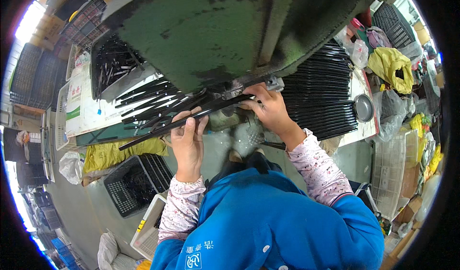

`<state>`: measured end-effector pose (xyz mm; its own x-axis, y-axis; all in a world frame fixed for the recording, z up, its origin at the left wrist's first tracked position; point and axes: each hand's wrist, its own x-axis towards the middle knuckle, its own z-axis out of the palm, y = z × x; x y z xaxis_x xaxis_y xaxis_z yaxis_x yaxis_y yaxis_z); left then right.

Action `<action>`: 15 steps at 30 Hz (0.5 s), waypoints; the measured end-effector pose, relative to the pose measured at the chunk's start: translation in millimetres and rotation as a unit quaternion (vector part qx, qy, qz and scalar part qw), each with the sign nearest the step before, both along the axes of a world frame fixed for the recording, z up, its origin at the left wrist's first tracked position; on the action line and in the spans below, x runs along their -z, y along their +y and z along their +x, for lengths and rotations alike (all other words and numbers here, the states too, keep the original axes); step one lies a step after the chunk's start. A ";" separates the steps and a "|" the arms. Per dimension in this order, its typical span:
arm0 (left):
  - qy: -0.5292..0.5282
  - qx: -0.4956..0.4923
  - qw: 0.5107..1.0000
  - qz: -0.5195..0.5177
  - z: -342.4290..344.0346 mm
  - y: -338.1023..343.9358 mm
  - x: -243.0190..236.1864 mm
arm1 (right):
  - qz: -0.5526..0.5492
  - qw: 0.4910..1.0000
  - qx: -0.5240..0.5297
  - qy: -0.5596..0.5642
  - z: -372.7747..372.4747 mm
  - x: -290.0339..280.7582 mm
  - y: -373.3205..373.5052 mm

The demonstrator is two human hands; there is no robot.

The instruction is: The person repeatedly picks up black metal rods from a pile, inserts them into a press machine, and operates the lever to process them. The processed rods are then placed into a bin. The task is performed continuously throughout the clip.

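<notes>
A long, thin black rod slants across both my hands, its left end lower than its right. My left hand grips it near the middle, thumb on the near side. Toward its right end my right hand pinches it between thumb and fingers. That end lies against a small metal fixture under a large green machine with worn paint. Left of the fixture several black rods lie loosely fanned. To the right stands a dense row of similar black rods, laid side by side.
A bin of small black pieces sits at the back left. A round metal dish rests beside the rod row. Below left on the floor are a black crate and a yellow sack. A white crate stands at the right.
</notes>
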<state>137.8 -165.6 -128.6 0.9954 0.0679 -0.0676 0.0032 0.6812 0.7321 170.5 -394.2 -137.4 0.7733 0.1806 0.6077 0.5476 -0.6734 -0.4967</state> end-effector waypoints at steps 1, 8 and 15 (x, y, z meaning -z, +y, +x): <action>-0.001 -0.002 1.000 0.002 2.6 2.2 -1.4 | -0.012 1.000 0.003 -0.017 3.0 -0.7 1.7; 0.006 0.029 0.999 -0.039 13.1 12.2 1.3 | -0.059 0.996 0.034 -0.051 14.3 6.8 9.6; 0.100 0.153 0.983 -0.008 15.0 18.6 -7.7 | -0.139 0.990 0.024 -0.017 17.8 13.2 8.8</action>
<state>152.8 -147.0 -120.8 0.9362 -0.2345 -0.2617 0.3514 0.6374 0.6858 188.3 -385.4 -150.6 0.7653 0.3080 0.5652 0.5251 -0.8066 -0.2713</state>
